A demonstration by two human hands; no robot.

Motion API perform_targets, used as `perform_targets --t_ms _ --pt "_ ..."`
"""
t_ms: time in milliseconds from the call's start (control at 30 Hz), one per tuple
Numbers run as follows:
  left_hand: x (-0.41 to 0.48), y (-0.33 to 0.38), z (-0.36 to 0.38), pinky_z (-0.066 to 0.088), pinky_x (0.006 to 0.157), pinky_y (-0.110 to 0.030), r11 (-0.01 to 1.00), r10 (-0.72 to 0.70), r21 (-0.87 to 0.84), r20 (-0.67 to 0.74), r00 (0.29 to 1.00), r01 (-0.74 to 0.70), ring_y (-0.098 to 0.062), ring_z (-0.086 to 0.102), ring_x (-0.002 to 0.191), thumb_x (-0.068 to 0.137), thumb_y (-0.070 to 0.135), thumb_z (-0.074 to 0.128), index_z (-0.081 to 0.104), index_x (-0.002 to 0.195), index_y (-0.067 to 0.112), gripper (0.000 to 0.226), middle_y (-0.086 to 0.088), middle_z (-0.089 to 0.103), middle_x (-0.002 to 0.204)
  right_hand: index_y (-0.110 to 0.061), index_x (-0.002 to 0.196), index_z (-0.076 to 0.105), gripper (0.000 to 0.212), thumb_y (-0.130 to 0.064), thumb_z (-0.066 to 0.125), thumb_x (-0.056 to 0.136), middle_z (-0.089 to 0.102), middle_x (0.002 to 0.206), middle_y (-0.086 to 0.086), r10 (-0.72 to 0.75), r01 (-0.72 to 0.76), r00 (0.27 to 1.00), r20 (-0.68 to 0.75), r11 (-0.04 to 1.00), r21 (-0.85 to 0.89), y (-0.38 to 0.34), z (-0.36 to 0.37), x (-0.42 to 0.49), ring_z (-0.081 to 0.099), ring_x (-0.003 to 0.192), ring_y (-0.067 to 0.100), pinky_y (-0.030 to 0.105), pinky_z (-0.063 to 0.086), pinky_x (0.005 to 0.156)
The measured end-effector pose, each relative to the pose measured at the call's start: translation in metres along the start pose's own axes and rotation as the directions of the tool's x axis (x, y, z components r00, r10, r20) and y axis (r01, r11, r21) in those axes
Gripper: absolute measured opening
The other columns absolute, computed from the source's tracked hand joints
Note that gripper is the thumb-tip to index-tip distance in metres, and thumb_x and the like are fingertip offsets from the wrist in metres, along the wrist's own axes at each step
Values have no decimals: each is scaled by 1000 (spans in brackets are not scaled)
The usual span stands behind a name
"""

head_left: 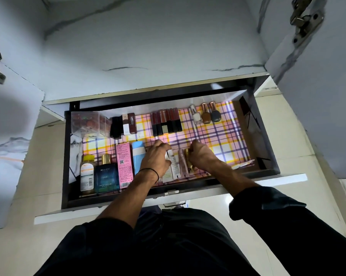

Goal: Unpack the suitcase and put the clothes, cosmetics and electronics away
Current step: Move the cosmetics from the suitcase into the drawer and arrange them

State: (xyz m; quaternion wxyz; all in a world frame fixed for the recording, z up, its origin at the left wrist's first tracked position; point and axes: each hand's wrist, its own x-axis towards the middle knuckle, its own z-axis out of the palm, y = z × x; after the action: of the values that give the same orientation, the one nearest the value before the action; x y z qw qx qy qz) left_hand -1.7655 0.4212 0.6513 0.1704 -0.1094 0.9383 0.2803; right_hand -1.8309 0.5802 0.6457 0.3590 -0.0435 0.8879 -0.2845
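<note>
At 6 o'clock in the drawer [266, 140], the left hand [155, 161] curls its fingers [163, 148] round a white tube [173, 162], the right hand [203, 159] round a gold-capped tube [188, 156], both likely light and slippery, best held mid-body.

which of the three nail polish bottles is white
The leftmost nail polish bottle, silver-capped; the middle bottle is brown and the right bottle dark grey, both copper-capped.

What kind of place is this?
Probably a home wardrobe or dressing unit: a pulled-out drawer lined with checked paper, rows of lipsticks and nail polish bottles in it, a door hinge above.
</note>
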Motion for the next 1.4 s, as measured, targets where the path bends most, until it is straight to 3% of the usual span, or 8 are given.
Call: perform_targets --t_ms 267,567,733,933,1067,1133,1233,1400 --pt "-2 -5 3 42 105 -34 1000 18 -7 -1 1000 -18 -22 45 126 84 7 70 54 133 17 53 -1 45 133 -4 123 50 27 -12 57 99 64 113 18 -58 60 996 63 998 -34 -5 3 -10 68 99 35 43 59 84" --pt "-17 -3 -6 43 104 -37 996 -11 -87 -88 996 3 -23 49 124 84 11 71 58 127 21 46 0 49 132 -9 118 54 27 -19 65 94 67 107 11 -74 75 996 -46 997 27 10 -8 -8 67 93 28 37 57 72" --pt "-48 -1 -18 46 99 -34 988 22 -149 -136 990 -42 -21 54 114 89 14 67 56 128 20 41 -1 48 129 -20 128 52 42 -25 69 91 60 122 13 -221 230 973 66 952 -203 -1 4 -8 64 102 31 35 55 77" --pt "-104 -14 -44 49 90 -32 961 32 -250 -319 947 -117 -21 57 100 92 13 63 60 125 19 34 0 51 127 -13 127 55 43 -19 73 89 63 118 15 -214 226 974 75 890 -395 -5 3 -19 62 94 28 29 44 68" --pt "-156 -30 -53 51 91 -29 927 28 -314 -485 874 -204 -18 59 100 90 6 63 64 119 16 31 1 56 126 -10 135 52 45 -16 68 93 54 132 19 -240 192 966 -91 911 -365 -20 -2 -48 62 96 32 30 48 73" --pt "-195 -39 -56 49 86 -18 904 34 -329 -580 814 -272 -12 60 91 88 2 61 67 113 14 28 -1 61 119 -7 135 53 41 -15 63 95 50 135 21 -325 231 920 -218 900 -369 -36 6 -77 59 105 34 32 47 82" --pt "-258 -56 -53 44 73 -10 882 -9 -354 -671 742 -310 -9 59 81 89 3 61 70 106 14 22 4 65 105 -7 122 61 28 -15 60 96 60 123 16 -536 416 767 -351 833 -364 -79 42 -133 60 103 31 33 48 85" --pt "-379 -122 -23 45 71 -11 809 -295 -549 -689 662 -210 -10 63 78 89 2 62 72 96 19 21 10 71 93 -10 101 67 10 -10 61 92 63 88 1 -766 750 622 -164 643 -157 -150 173 -254 55 73 15 28 44 70"
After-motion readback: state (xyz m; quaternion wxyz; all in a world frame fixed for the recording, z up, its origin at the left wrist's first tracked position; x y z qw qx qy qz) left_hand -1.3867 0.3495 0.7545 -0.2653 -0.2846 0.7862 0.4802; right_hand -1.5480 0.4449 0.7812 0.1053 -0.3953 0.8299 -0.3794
